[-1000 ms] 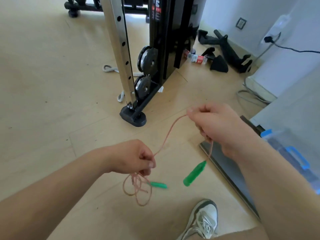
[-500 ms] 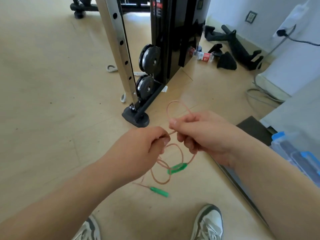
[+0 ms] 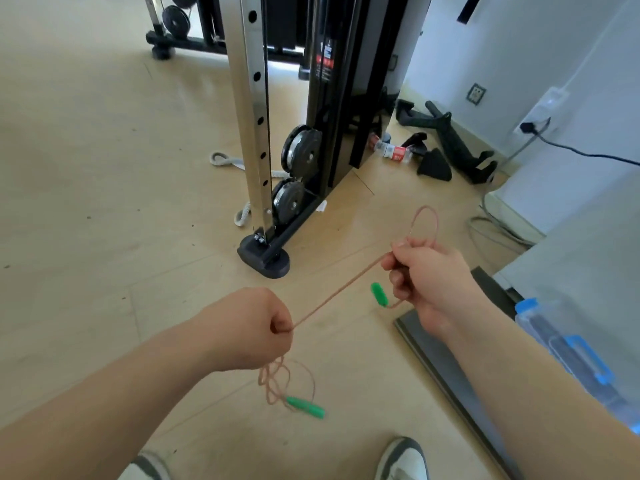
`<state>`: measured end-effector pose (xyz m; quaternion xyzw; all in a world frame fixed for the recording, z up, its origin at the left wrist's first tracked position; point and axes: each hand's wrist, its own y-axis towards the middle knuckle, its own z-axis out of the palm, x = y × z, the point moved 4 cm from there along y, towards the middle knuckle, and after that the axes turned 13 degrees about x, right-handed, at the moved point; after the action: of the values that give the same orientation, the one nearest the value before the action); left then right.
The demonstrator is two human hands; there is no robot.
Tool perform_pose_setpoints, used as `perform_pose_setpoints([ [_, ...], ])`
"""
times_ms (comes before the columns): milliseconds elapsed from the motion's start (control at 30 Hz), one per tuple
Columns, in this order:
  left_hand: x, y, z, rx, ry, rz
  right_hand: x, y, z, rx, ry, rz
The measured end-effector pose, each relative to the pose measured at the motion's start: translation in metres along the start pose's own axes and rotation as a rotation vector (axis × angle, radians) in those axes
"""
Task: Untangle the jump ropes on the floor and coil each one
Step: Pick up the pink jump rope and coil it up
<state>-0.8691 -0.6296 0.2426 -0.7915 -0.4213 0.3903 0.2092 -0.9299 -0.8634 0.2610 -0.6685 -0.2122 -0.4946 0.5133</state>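
A thin pink jump rope [image 3: 341, 289] with green handles runs taut between my two hands above the floor. My left hand [image 3: 249, 329] is a fist closed on the rope, with several small coils and one green handle [image 3: 304, 406] hanging below it. My right hand [image 3: 427, 277] pinches the other stretch of rope; a loop [image 3: 426, 220] stands up above its fingers. The second green handle [image 3: 379, 294] dangles just left of that hand.
A black and steel cable machine [image 3: 277, 133] with its foot [image 3: 265, 259] stands just ahead. A grey strap [image 3: 225, 161], a bottle [image 3: 391, 150] and black attachments [image 3: 450, 143] lie on the floor. A dark board [image 3: 446, 372] and a blue-clipped plastic box [image 3: 571, 351] are at right. My shoes [image 3: 403, 460] are below.
My hands were together half a second ago; now they have pulled apart, stretching a length of rope tight. The coils now hang under my left hand and the view has tilted up.
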Motion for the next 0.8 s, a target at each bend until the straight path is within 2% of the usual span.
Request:
perform_pose_setpoints([
  [100,0.003,-0.007,-0.012,-0.153,-0.065,0.032,-0.003,0.006,-0.014,-0.034,-0.182,0.036],
  [167,0.003,-0.016,-0.021,-0.278,-0.263,0.072,-0.006,0.006,-0.019,-0.037,-0.300,0.096],
  [267,-0.004,-0.025,-0.023,-0.298,-0.505,0.176,-0.005,0.003,-0.020,-0.036,-0.586,0.144],
  [333,-0.012,-0.026,-0.021,-0.271,-0.540,0.236,0.000,-0.001,-0.012,0.047,-0.851,0.100],
  [400,-0.020,-0.026,-0.019,-0.243,-0.594,0.289,0.001,-0.011,0.007,0.259,-0.966,0.062],
  [500,-0.033,-0.027,-0.016,-0.192,-0.675,0.372,-0.003,-0.027,0.034,0.602,-0.935,0.053],
  [600,-0.038,-0.026,-0.013,-0.197,-0.688,0.384,0.004,-0.040,0.039,0.784,-0.873,0.029],
  [667,-0.039,-0.027,-0.012,-0.208,-0.689,0.373,0.010,-0.047,0.039,0.951,-0.674,-0.007],
  [733,-0.040,-0.027,-0.011,-0.200,-0.710,0.385,0.014,-0.051,0.038,1.027,-0.444,0.007],
  [800,-0.042,-0.028,-0.010,-0.195,-0.706,0.390,0.014,-0.049,0.039,0.967,-0.421,-0.043],
])
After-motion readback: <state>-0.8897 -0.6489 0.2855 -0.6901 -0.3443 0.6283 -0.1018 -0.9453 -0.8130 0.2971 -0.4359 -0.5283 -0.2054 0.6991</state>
